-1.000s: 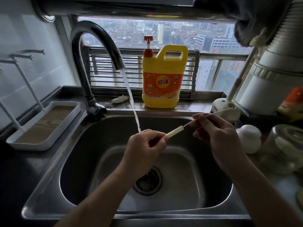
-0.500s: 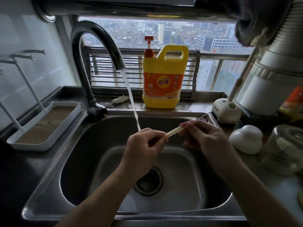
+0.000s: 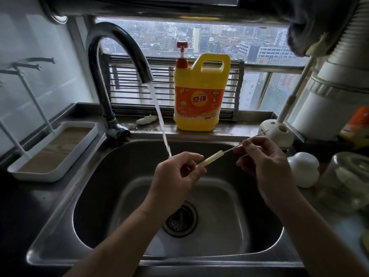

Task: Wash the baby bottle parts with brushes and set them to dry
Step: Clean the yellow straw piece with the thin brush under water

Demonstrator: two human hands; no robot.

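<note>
Over the steel sink (image 3: pixel 95 192), my left hand (image 3: pixel 171 176) pinches a short, pale yellowish straw tube (image 3: pixel 211 158) under the running water (image 3: pixel 159 116) from the dark faucet (image 3: pixel 111 56). My right hand (image 3: pixel 261 158) pinches a thin wire straw brush (image 3: pixel 257 135) whose shaft runs into the tube's right end; its tip sticks out past my fingers toward the brush holder. A white dome-shaped bottle part (image 3: pixel 303 168) lies on the counter to the right, beside a clear glass bottle (image 3: pixel 355 176).
A yellow detergent jug (image 3: pixel 199 96) with a red pump stands on the window ledge. A white drying rack tray (image 3: pixel 52 150) with upright pegs sits at the left. A white brush holder (image 3: pixel 277 130) with a long-handled brush stands at the right, near a large white appliance (image 3: pixel 339 92).
My right hand pushed the wire brush into the tube toward the left hand, then drew it back out to the right. The left hand stayed under the stream.
</note>
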